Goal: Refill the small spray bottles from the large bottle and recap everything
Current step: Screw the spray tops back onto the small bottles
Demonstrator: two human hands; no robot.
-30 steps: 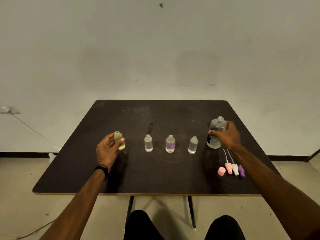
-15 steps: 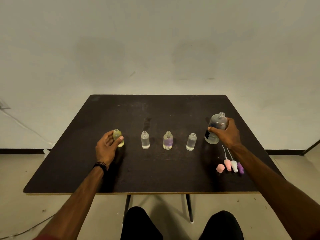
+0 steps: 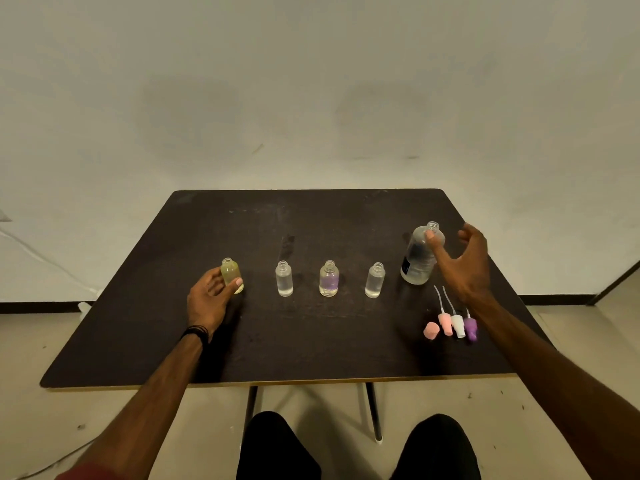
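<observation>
Several small uncapped bottles stand in a row on the dark table (image 3: 311, 348): a yellowish bottle (image 3: 231, 271), a clear one (image 3: 284, 278), a purple-tinted one (image 3: 328, 278) and another clear one (image 3: 375, 280). My left hand (image 3: 207, 299) grips the yellowish bottle between thumb and fingers. The large clear bottle (image 3: 419, 258) stands uncapped at the right. My right hand (image 3: 464, 265) is beside it, fingers spread, only the thumb tip touching its shoulder. A pink cap (image 3: 431, 330) and pink (image 3: 445, 323), white (image 3: 458, 325) and purple (image 3: 471, 328) spray heads lie near my right wrist.
The table's front edge (image 3: 277, 382) runs just above my knees. A pale wall stands behind the table. A white cable (image 3: 41, 261) trails along the wall at the left. Metal table legs (image 3: 374, 410) show under the front edge.
My right hand has let go of the large bottle and opened, drawing slightly to the right. My left hand still holds the yellowish bottle. The camera tilted a little.
</observation>
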